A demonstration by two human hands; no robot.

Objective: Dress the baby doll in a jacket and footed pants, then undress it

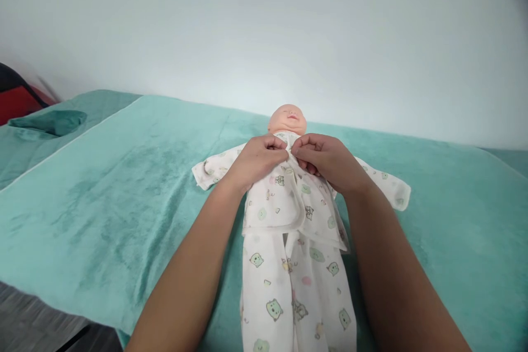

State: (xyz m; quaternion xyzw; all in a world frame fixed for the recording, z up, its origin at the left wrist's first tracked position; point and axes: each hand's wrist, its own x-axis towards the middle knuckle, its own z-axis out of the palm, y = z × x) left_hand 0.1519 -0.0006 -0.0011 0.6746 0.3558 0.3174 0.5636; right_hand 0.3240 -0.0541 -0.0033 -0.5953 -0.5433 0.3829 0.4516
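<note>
Bare forearms [185, 275] from seven and five o'clock flank animal-printed trousers [313, 297] at six, the left hand [262, 158] and right hand [325, 159] nearly closed, pinching the matching shirt [274, 203] at centre, below the doll's head [287, 119] at twelve.

Matt cloth jacket [270, 203], smooth plastic-looking doll head [287, 118]

head camera | worn on wearer's head | looks forward, down | clothed doll [274, 203] near, wall [264, 38] beyond

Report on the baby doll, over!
Left hand, right hand at jacket's upper front. Doll face up on green blanket, sleeves spread. Nothing seen blocking either hand.
</note>
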